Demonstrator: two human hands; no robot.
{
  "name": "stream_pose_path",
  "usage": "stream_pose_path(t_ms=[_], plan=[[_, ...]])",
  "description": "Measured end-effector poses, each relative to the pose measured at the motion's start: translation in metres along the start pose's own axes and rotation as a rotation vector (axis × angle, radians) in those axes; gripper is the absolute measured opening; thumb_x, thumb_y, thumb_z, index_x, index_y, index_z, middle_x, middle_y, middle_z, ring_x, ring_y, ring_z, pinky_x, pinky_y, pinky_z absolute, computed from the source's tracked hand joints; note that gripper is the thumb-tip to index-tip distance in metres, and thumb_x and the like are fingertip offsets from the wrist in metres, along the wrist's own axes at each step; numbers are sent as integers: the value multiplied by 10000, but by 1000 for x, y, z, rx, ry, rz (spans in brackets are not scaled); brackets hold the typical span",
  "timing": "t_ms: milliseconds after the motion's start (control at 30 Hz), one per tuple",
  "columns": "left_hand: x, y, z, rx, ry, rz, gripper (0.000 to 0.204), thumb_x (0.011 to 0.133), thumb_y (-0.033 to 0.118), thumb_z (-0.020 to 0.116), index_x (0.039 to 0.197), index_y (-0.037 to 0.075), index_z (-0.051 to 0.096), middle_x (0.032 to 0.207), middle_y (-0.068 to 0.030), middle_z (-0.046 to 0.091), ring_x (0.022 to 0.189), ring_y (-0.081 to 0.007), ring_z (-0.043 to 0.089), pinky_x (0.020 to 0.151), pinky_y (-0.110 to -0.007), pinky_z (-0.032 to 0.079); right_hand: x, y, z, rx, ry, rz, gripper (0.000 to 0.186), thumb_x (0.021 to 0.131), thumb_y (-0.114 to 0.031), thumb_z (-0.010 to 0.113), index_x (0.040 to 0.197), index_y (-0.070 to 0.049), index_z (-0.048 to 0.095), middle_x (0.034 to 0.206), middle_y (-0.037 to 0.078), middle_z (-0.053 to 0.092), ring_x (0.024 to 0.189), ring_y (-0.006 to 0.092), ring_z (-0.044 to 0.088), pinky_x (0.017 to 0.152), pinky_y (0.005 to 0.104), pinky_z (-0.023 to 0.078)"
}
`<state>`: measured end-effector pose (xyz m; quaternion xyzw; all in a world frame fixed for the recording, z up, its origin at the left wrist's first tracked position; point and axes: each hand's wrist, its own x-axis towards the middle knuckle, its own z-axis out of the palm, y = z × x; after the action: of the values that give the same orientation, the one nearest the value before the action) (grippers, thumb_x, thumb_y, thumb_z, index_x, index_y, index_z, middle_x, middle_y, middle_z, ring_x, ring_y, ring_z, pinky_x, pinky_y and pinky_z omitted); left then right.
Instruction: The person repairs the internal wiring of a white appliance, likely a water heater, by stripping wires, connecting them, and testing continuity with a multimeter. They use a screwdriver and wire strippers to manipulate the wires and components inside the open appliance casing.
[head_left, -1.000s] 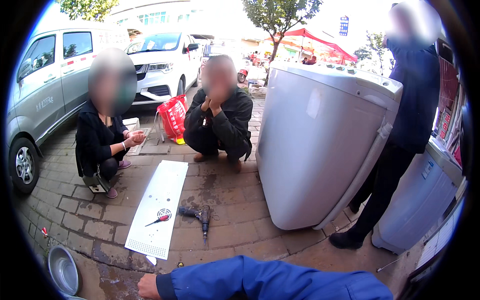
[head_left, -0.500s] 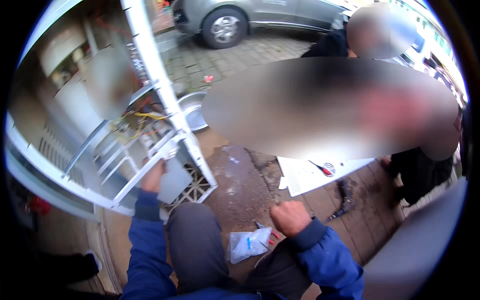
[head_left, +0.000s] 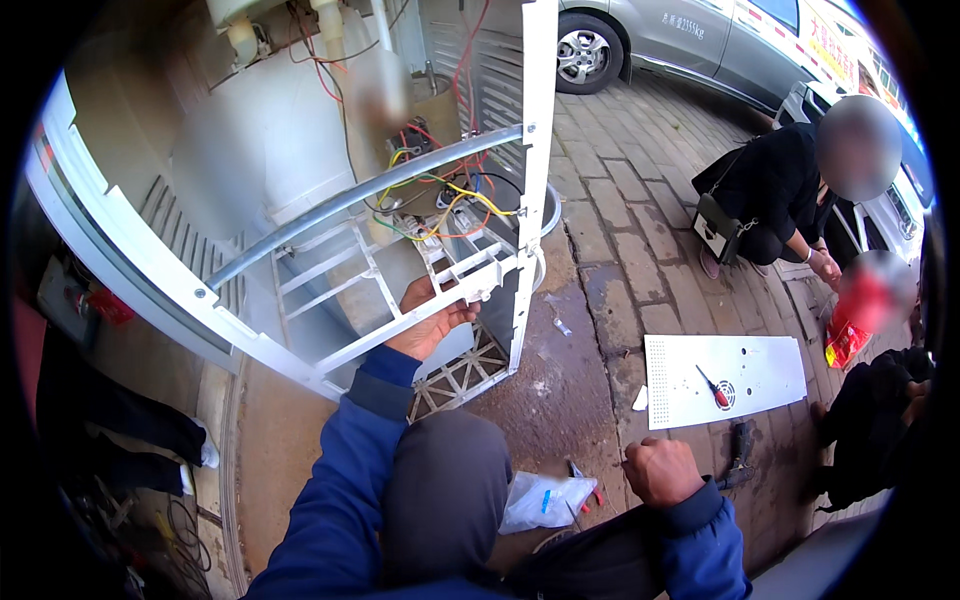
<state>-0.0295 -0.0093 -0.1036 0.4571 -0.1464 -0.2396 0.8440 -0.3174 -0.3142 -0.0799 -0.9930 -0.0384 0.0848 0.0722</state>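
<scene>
At the lower front of an open white appliance cabinet (head_left: 535, 190), my left hand (head_left: 428, 325) is closed around a white slatted plastic frame (head_left: 345, 350), its fingers partly hidden by the bar. Yellow, green, red and blue wires (head_left: 450, 205) lie loosely behind the frame, below a grey metal crossbar (head_left: 370, 190). A lattice base (head_left: 465, 375) shows beneath my left hand. My right hand (head_left: 662, 472) is a closed fist above my right thigh; whatever it may hold is hidden. Nearest to it are a clear plastic bag (head_left: 545, 502) and red-handled pliers (head_left: 598, 494).
On the paving at right lies a white perforated panel (head_left: 690, 350) with a red screwdriver (head_left: 720, 397) on it. A dark power drill (head_left: 738, 455) is beside it. A person in black (head_left: 765, 175) crouches beyond, near a red bag (head_left: 850, 335). A grey van (head_left: 680, 40) stands behind.
My view has swung left, so the cabinet and panel appear farther right. My left hand stays at the plastic frame, and my right fist remains closed.
</scene>
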Motion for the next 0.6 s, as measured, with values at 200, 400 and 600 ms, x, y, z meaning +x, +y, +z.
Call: stream_pose_path(t_ms=[200,400,600], plan=[[10,-13,-6,130,126,131,117,969,125,665,1029,26,654,802,-68,679,575,-100,593,502,-234,459,22,-4,6,-21,-40,-23,196,854,-232,680,772,-53,682,760,187,674,692,379,679,635,483,550],[7,-11,-2,-4,117,-8,141,1005,163,610,1034,31,649,745,-54,616,532,-80,518,467,-208,407,43,-13,8,-22,-119,-14,203,868,-231,678,804,-39,673,771,190,681,703,393,679,650,486,552],[13,-13,2,-35,60,130,173,975,163,677,1055,10,674,912,-52,674,786,-114,624,663,-258,522,50,-18,11,-34,-172,-25,198,875,-228,668,801,-45,662,766,184,682,708,398,675,652,487,549]])
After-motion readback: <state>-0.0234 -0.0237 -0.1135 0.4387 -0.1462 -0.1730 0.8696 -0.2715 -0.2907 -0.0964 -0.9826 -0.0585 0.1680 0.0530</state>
